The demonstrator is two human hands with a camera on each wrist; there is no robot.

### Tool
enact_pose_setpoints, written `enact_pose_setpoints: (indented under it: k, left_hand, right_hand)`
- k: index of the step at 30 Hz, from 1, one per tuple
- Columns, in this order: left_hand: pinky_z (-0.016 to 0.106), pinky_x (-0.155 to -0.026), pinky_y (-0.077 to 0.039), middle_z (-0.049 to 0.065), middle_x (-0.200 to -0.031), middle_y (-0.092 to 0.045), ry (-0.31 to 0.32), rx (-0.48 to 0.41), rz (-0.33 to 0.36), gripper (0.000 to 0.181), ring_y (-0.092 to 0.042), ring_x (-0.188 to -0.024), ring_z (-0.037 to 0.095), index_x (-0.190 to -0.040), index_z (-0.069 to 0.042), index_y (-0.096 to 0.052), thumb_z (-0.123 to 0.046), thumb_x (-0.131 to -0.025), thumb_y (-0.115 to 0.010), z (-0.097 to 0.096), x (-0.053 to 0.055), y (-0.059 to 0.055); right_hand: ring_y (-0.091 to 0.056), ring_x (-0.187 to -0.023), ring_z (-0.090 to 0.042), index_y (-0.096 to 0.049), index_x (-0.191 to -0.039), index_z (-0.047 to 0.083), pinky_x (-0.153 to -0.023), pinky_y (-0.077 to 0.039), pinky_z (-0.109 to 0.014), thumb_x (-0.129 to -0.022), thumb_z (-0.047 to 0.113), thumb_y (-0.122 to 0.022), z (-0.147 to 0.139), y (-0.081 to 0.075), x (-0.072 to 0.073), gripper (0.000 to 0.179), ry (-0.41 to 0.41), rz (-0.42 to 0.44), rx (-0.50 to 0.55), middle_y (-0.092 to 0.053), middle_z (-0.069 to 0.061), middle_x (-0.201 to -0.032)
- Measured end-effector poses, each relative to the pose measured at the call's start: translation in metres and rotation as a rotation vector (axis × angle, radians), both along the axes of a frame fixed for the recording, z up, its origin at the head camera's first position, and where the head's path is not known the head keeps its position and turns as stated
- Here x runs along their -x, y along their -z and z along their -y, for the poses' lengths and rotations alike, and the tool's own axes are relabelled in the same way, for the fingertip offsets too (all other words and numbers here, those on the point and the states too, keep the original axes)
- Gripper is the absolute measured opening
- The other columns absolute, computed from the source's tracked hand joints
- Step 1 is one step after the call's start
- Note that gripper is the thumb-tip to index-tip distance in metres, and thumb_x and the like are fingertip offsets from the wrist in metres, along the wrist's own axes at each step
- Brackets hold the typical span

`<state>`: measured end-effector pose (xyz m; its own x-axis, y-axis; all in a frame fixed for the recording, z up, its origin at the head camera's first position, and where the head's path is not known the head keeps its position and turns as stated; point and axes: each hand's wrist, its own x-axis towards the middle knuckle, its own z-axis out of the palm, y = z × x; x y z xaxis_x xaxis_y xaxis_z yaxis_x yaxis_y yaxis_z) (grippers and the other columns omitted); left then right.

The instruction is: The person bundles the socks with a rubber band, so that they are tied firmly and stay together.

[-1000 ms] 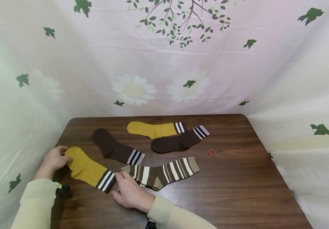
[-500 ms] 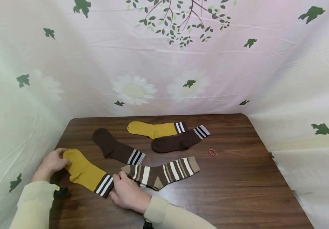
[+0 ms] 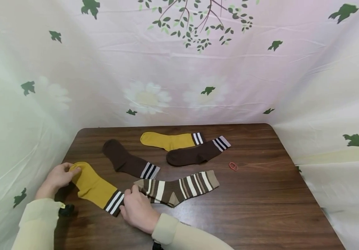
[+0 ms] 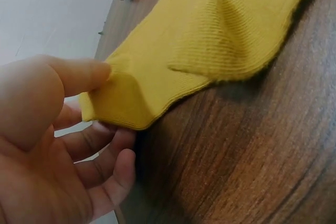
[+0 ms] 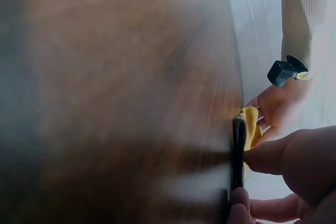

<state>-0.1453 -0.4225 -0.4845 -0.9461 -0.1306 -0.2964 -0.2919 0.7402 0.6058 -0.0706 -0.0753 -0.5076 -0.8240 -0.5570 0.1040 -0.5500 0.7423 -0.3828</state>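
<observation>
A mustard-yellow sock with a dark, white-striped cuff lies slanting across the left part of the wooden table. My left hand pinches its toe end; in the left wrist view the thumb presses from above with the fingers beneath. At the other end my right hand pinches the cuff. The right wrist view shows this dark cuff edge-on between thumb and fingers. Just beyond the right hand lies a brown sock with white and tan stripes, its toe partly behind the fingers.
A plain brown sock lies behind the held one. Farther back, a second yellow sock is partly overlapped by another brown sock. Red rubber bands lie right of them. Printed curtains surround the table.
Since a second ago the yellow sock has shifted slightly left and toward me, with both hands moving along at its ends. The other socks lie as before.
</observation>
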Motion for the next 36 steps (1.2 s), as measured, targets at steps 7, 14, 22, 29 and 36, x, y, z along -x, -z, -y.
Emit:
enact_pose_setpoints:
  k: [7, 14, 22, 29, 36]
  left_hand:
    - [0.034, -0.065, -0.056, 0.032, -0.109, -0.064, -0.016, 0.006, -0.021, 0.065, -0.065, -0.083, 0.025, -0.128, 0.020, -0.051, -0.043, -0.111, -0.047, -0.001, 0.001, 0.001]
    - [0.034, -0.065, -0.056, 0.032, -0.108, -0.063, -0.020, 0.021, -0.030, 0.063, -0.065, -0.082, 0.026, -0.127, 0.019, -0.051, -0.042, -0.112, -0.044, -0.004, 0.003, 0.003]
    - [0.033, -0.066, -0.057, 0.035, -0.115, -0.060, -0.057, -0.024, -0.048, 0.061, -0.064, -0.088, 0.027, -0.124, 0.017, -0.055, -0.041, -0.113, -0.042, -0.007, 0.003, 0.004]
    - [0.029, -0.063, -0.054, 0.028, -0.114, -0.061, -0.185, -0.080, -0.080, 0.059, -0.057, -0.080, 0.015, -0.121, 0.016, -0.059, -0.040, -0.110, -0.049, -0.005, -0.008, 0.010]
    - [0.029, -0.062, -0.051, 0.016, -0.104, -0.065, -0.234, -0.062, -0.132, 0.059, -0.055, -0.078, 0.014, -0.124, 0.014, -0.062, -0.042, -0.109, -0.050, -0.007, -0.018, 0.005]
  right_hand:
    - [-0.056, -0.055, -0.012, -0.064, -0.096, 0.005, -0.045, -0.047, -0.022, -0.096, 0.035, -0.075, 0.004, -0.001, 0.004, 0.031, 0.017, -0.015, -0.029, -0.057, -0.008, -0.094]
    - [-0.061, -0.062, -0.016, -0.063, -0.095, 0.010, -0.048, -0.050, -0.029, -0.094, 0.044, -0.075, 0.011, -0.002, 0.007, 0.035, 0.080, 0.013, -0.127, -0.059, -0.004, -0.089]
    - [-0.062, -0.072, -0.014, -0.066, -0.090, 0.015, -0.050, -0.050, -0.032, -0.094, 0.043, -0.073, 0.012, 0.003, 0.011, 0.029, 0.061, 0.032, -0.185, -0.060, 0.001, -0.085]
    - [-0.048, -0.061, -0.002, -0.057, -0.081, 0.020, -0.051, -0.038, -0.019, -0.091, 0.025, -0.073, 0.000, -0.002, 0.015, 0.019, -0.059, 0.125, 0.028, -0.054, 0.010, -0.071]
    - [-0.053, -0.069, 0.013, -0.066, -0.100, 0.017, -0.066, -0.044, -0.006, -0.096, 0.015, -0.073, -0.016, -0.009, 0.016, 0.009, -0.148, 0.269, 0.309, -0.064, 0.016, -0.083]
